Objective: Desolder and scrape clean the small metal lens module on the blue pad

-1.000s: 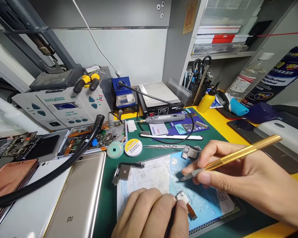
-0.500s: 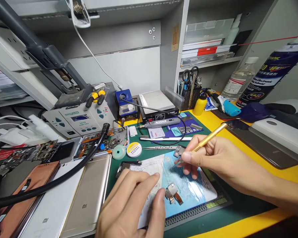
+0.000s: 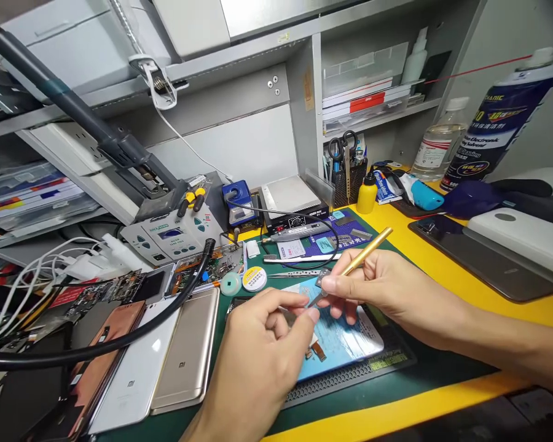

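Flex cable (image 3: 319, 351) half-hidden behind left hand (image 3: 258, 362)

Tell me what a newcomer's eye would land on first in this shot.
A gold-handled knife stands out first, pinched in the right hand above a blue-printed repair mat, with the left hand close beside it. At the top right, a tall dark-blue spray can towers over the yellow bench. At the lower left lies a gold phone marked with the Mi logo.
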The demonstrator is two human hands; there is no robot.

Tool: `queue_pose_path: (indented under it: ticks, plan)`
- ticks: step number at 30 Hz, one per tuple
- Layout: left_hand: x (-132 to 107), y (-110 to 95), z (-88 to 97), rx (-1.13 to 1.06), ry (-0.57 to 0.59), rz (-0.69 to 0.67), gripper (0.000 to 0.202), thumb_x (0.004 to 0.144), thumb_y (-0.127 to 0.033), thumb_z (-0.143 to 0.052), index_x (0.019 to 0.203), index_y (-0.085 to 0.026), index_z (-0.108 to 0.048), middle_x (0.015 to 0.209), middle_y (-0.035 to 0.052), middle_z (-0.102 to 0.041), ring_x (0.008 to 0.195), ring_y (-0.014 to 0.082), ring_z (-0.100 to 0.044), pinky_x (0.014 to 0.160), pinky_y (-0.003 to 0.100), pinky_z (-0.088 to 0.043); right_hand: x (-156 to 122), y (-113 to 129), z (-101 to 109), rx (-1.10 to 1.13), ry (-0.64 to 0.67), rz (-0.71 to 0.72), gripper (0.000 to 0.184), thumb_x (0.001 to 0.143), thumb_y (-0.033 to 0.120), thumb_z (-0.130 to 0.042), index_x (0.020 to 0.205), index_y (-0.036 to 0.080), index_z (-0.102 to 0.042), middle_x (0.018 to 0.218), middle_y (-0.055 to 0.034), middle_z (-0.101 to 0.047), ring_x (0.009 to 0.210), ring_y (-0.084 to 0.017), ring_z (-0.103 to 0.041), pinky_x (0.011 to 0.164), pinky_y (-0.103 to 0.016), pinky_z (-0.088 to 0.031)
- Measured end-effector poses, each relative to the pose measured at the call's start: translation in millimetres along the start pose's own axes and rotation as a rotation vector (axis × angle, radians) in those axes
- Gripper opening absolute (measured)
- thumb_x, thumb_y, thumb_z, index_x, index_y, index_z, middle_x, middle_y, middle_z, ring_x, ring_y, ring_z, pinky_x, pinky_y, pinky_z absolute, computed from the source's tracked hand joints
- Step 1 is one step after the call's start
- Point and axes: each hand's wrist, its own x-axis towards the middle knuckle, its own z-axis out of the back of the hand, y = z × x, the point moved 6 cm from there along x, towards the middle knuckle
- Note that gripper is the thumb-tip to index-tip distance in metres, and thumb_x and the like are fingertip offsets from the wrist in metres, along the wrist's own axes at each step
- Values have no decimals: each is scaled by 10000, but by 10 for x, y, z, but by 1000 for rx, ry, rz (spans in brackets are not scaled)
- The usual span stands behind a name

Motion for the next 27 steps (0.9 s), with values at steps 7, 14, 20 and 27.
queue_pose_path:
  ticks: [7, 14, 20, 27]
  plan:
    - [13, -93, 101, 97, -32, -33, 323, 871, -491, -692, 799, -190, -784, 602, -6, -575, 521, 107, -398, 447, 219, -288, 4, 24, 21, 39, -31, 11, 258, 804, 358, -942, 790, 157, -780, 720, -23, -789, 619, -128, -698, 551, -195, -560]
    - [-36, -112, 222, 399, -19, -287, 241, 1018, -339, -601, 916, -241, -795, 762, -1, -677, 667, 145, -559, 578, 266, -389, -18, 72, 27, -64, -93, -19, 300, 790, 381, -946, 755, 154, -753, 704, -21, -770, 532, -117, -659, 468, -197, -559]
    - [-50, -148, 183, 490, 2, -389, 215, 1038, -243, -577, 942, -252, -769, 838, -22, -710, 732, 134, -618, 664, 271, -439, -11, 67, 53, -113, -108, -52, 311, 798, 389, -933, 775, 156, -729, 633, 3, -732, 457, -103, -641, 431, -179, -526]
    - [-19, -169, 134, 527, 33, -461, 211, 1019, -153, -573, 946, -225, -758, 910, -7, -737, 837, 140, -675, 742, 265, -461, -22, 54, 54, -174, -97, -59, 301, 805, 404, -912, 788, 180, -712, 597, 19, -697, 459, -122, -625, 433, -205, -515]
